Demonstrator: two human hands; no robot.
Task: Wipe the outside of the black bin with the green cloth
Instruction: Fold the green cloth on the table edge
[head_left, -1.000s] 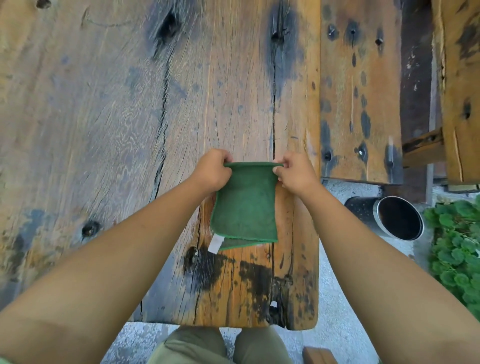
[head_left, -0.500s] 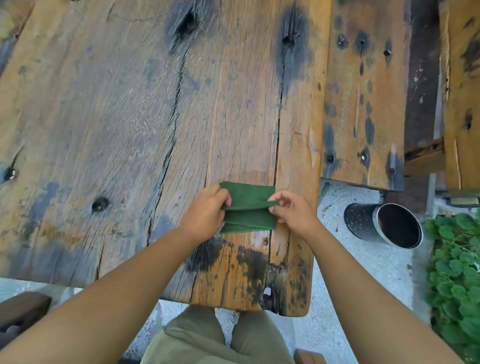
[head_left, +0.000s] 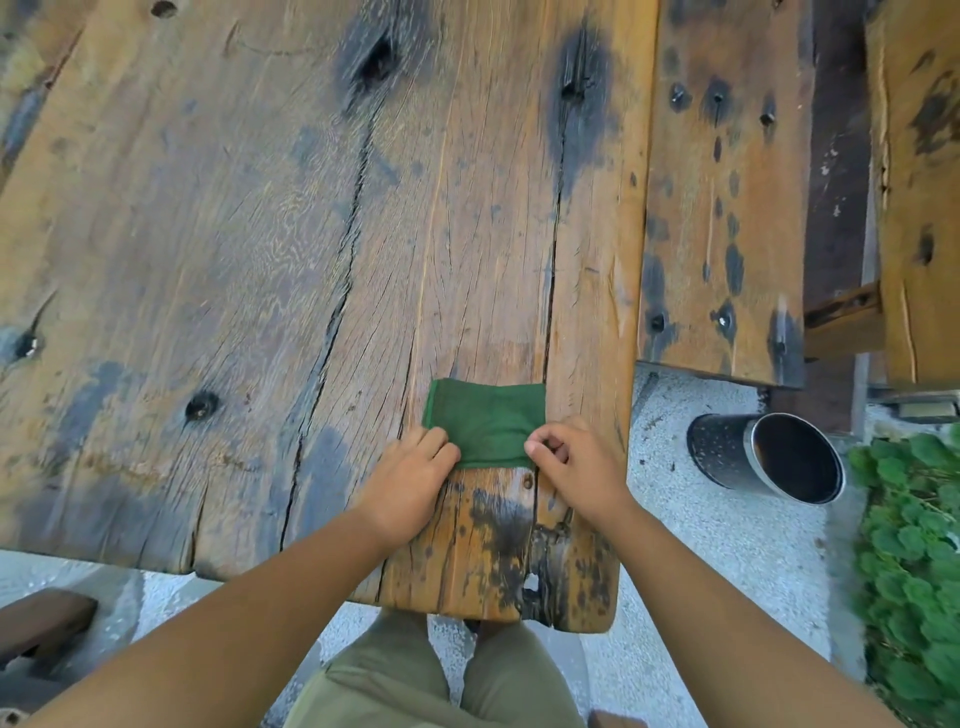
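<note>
The green cloth (head_left: 485, 422) lies folded flat on the wooden table (head_left: 260, 249), near its front right corner. My left hand (head_left: 413, 480) pinches the cloth's near left corner. My right hand (head_left: 574, 467) pinches its near right corner. The black bin (head_left: 763, 457) stands on the pale ground to the right of the table, apart from both hands; it has a speckled black wall, a silver rim and a dark open mouth.
A wooden bench (head_left: 724, 197) runs along the table's right side, with another plank (head_left: 919, 182) farther right. Green leafy plants (head_left: 919, 561) grow beside the bin. A dark wooden piece (head_left: 41, 618) sits at lower left. My legs are under the table's front edge.
The cloth was held up and hanging between both hands; it has been folded over and laid flat on the table. Both hands came down with it.
</note>
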